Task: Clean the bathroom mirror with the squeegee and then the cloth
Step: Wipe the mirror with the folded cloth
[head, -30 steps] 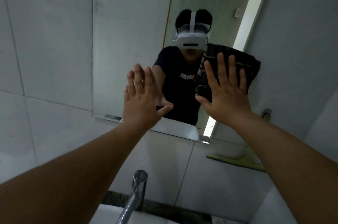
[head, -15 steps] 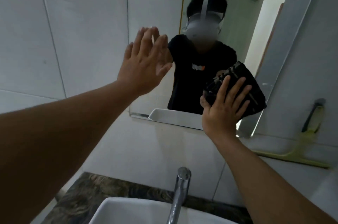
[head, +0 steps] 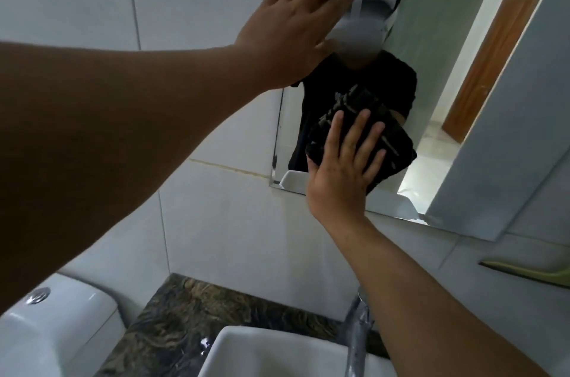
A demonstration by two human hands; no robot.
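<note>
The wall mirror (head: pixel 456 47) fills the upper right and reflects a person in a dark shirt. My right hand (head: pixel 342 167) presses a dark bunched cloth (head: pixel 391 142) flat against the glass near the mirror's lower left corner, fingers spread over it. My left hand (head: pixel 296 22) is laid flat, fingers together, on the mirror's left edge higher up, holding nothing. The yellow-green squeegee (head: pixel 524 270) lies against the tiled wall at the far right, below the mirror, away from both hands.
A white basin (head: pixel 265 352) with a chrome tap (head: pixel 357 330) sits below on a dark marbled counter (head: pixel 197 309). A white toilet cistern (head: pixel 52 327) stands at the lower left. Grey wall tiles (head: pixel 216 222) surround the mirror. A brown door shows in the reflection.
My right hand slid the cloth down and left across the glass to the lower corner. My left hand rose and shifted to the mirror's left edge. The view turned right and down.
</note>
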